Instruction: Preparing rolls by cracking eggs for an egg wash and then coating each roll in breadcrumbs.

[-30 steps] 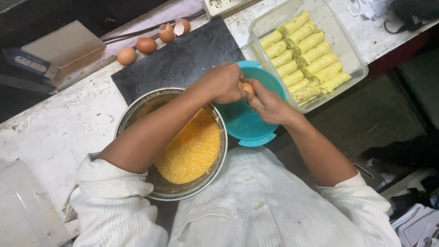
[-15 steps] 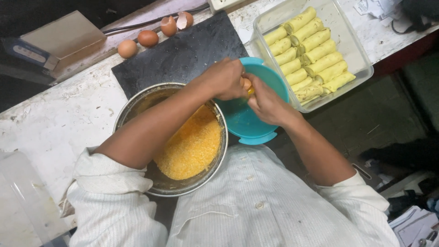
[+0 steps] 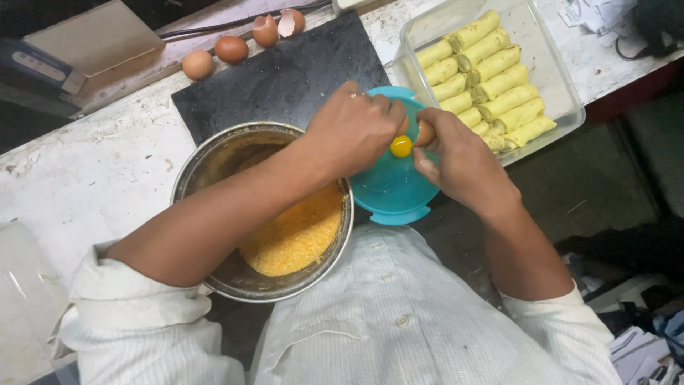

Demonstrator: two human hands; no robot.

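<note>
From the head camera, both hands meet over the teal bowl (image 3: 394, 192). The left hand (image 3: 353, 128) and the right hand (image 3: 456, 153) each grasp half of a cracked egg (image 3: 425, 132), and the yolk (image 3: 401, 146) hangs between the shell halves just above the bowl. Each grip is clenched on its piece of shell, fingertips pinching the edges.

To do this well, I judge that the halves should part slowly and stay centred over the bowl, so the yolk drops whole and no shell fragments follow. The thumbs should pull the crack apart rather than press inward.

The bowl overhangs the near edge of the tabletop (image 3: 85, 171), touching the metal pot (image 3: 214, 153) of yellow crumbs (image 3: 296, 239) on its left and lying just beside the clear tray (image 3: 563, 85) of yellow rolls (image 3: 484, 71) on its right, so sideways room is tight. A black slab (image 3: 285, 78) behind it gives open space. Two whole eggs (image 3: 214, 57) and empty shells (image 3: 278, 27) sit beyond the slab, near a cardboard box (image 3: 92, 39).
</note>
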